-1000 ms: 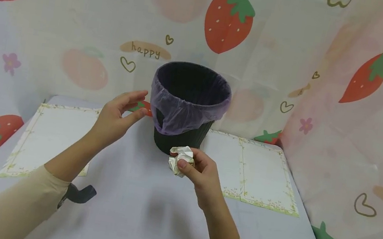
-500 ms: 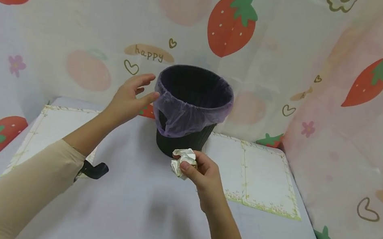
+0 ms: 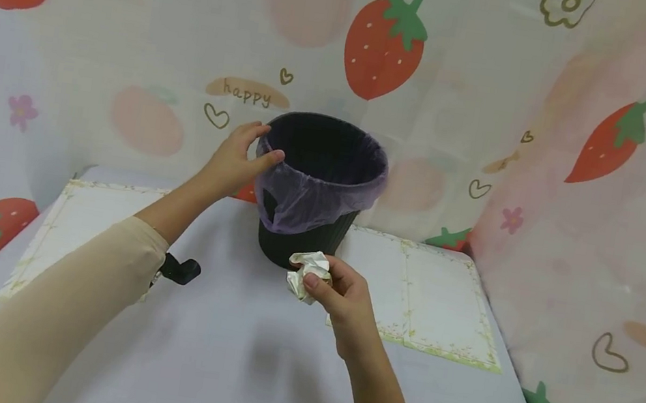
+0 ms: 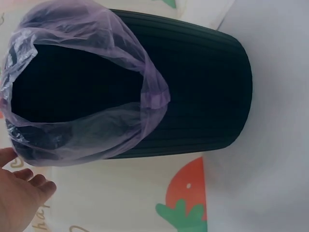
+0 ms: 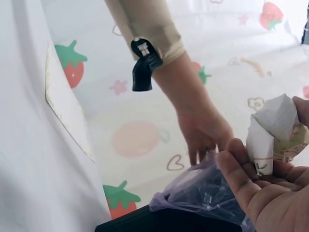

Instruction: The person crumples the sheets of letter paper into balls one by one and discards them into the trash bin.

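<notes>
A black trash can [image 3: 310, 227] with a translucent purple liner [image 3: 305, 195] folded over its rim stands upright towards the back of the table. My left hand [image 3: 236, 158] is at the can's left rim, thumb and index fingertips touching the lined edge. In the left wrist view, the other fingers of that left hand [image 4: 21, 198] hang loosely bent, apart from the can's side. Between thumb and fingers, my right hand [image 3: 344, 294] pinches a crumpled ball of paper [image 3: 309, 275], white with a printed green-and-gold edge, above the table in front of the can.
Flat white sheets with floral borders lie on the table, one to the left [image 3: 92, 214] and a joined pair to the right [image 3: 445, 301]. A strawberry-patterned curtain [image 3: 200, 19] encloses the back and sides. A black wrist mount [image 3: 180, 269] hangs under the left sleeve.
My left hand has moved right and up from beside the can until its fingertips touch the rim. The right hand stays almost still with the paper ball.
</notes>
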Demonstrator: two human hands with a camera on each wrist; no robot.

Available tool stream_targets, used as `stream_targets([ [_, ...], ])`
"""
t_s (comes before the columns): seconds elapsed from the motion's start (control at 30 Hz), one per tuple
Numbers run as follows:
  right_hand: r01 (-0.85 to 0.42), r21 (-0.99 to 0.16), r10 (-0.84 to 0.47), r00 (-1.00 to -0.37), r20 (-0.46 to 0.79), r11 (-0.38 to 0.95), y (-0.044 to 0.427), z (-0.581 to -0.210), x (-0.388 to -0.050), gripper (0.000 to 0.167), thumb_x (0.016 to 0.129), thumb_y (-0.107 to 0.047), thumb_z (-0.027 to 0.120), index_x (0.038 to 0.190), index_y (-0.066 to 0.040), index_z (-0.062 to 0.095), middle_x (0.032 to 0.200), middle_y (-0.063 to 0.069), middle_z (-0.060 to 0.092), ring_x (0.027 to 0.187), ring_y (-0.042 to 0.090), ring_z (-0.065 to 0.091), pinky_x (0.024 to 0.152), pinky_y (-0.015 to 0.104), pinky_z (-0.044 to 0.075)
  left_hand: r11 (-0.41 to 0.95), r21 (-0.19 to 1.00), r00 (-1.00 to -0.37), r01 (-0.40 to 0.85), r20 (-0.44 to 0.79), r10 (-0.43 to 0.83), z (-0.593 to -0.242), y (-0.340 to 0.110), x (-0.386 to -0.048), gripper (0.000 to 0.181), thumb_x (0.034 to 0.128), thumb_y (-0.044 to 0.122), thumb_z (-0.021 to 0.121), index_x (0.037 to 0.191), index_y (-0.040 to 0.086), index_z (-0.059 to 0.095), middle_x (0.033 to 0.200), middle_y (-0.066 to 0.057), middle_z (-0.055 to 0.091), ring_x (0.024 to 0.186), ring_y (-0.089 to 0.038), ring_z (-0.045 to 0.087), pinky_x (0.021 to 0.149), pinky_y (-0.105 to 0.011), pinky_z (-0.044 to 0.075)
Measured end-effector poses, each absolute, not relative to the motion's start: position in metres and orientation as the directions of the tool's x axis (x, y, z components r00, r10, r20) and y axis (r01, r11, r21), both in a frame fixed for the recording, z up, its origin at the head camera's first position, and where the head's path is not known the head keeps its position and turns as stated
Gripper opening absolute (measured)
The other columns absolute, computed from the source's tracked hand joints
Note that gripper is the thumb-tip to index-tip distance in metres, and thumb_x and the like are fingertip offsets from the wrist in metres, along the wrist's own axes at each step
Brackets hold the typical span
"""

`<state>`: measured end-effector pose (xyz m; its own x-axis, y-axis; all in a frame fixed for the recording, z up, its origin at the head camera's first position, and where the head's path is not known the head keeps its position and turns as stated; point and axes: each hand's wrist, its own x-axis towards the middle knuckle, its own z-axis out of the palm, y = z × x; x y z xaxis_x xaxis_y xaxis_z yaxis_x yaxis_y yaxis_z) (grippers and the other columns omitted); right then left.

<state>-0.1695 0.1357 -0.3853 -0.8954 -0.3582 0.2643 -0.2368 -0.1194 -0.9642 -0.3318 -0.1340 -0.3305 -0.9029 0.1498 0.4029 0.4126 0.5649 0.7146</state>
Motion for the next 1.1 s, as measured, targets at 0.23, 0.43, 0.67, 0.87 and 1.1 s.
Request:
stream_targets([
  [0.23,-0.231,-0.967,-0.317,-0.914,0.254,-0.108,0.140,-0.382,-0.172,0.040,0.095,-0.015,0.065,0.129,0.006,0.063,0.104,-0.002,0.071,0.090,0.011,0.064,0.079,0.023,0.054,0.580,0.704,-0.903,0.409,0.405,0.144,-0.337,-0.135,-0.335,0.082,0.0967,0.048,0.066,0.157,0.001,0.037,0.166,-0.019,0.029,0.155,-0.035,0.025,0.126,-0.053,0.022],
  [0.43,-0.259,-0.957,-0.281,-0.916,0.287,-0.134,0.147,-0.377,-0.177,0.041,0.095,-0.013,0.065,0.129,0.008,0.060,0.105,-0.001,0.071,0.091,0.011,0.063,0.081,0.023,0.054,0.576,0.710,-0.905,0.406,0.400,0.145,-0.337,-0.136,-0.336,0.085,0.0950,0.050,0.068,0.157,0.002,0.036,0.165,-0.018,0.032,0.154,-0.034,0.026,0.125,-0.052,0.023],
  [0.67,-0.312,-0.943,-0.243,-0.912,0.330,-0.111,0.161,-0.349,-0.192,0.040,0.095,-0.010,0.063,0.130,0.009,0.060,0.106,-0.001,0.069,0.093,0.011,0.061,0.083,0.023,0.053,0.595,0.690,-0.904,0.412,0.394,0.170,-0.334,-0.134,-0.339,0.088,0.0947,0.051,0.067,0.158,0.000,0.034,0.165,-0.018,0.031,0.154,-0.034,0.026,0.125,-0.052,0.023],
  [0.87,-0.383,-0.922,-0.243,-0.890,0.386,-0.062,0.169,-0.317,-0.206,0.041,0.094,-0.011,0.064,0.126,0.014,0.060,0.100,-0.003,0.070,0.090,0.011,0.061,0.085,0.025,0.053,0.601,0.686,-0.905,0.411,0.386,0.178,-0.332,-0.133,-0.337,0.089,0.0947,0.052,0.066,0.158,-0.001,0.033,0.166,-0.018,0.031,0.155,-0.034,0.025,0.126,-0.051,0.021],
  [1.1,-0.445,-0.896,-0.262,-0.863,0.431,-0.010,0.173,-0.284,-0.225,0.034,0.093,-0.010,0.068,0.122,0.009,0.066,0.097,-0.004,0.073,0.088,0.010,0.063,0.084,0.025,0.054,0.591,0.697,-0.908,0.406,0.383,0.172,-0.332,-0.133,-0.335,0.089,0.0949,0.052,0.067,0.158,0.000,0.033,0.166,-0.018,0.030,0.155,-0.034,0.024,0.126,-0.051,0.021],
])
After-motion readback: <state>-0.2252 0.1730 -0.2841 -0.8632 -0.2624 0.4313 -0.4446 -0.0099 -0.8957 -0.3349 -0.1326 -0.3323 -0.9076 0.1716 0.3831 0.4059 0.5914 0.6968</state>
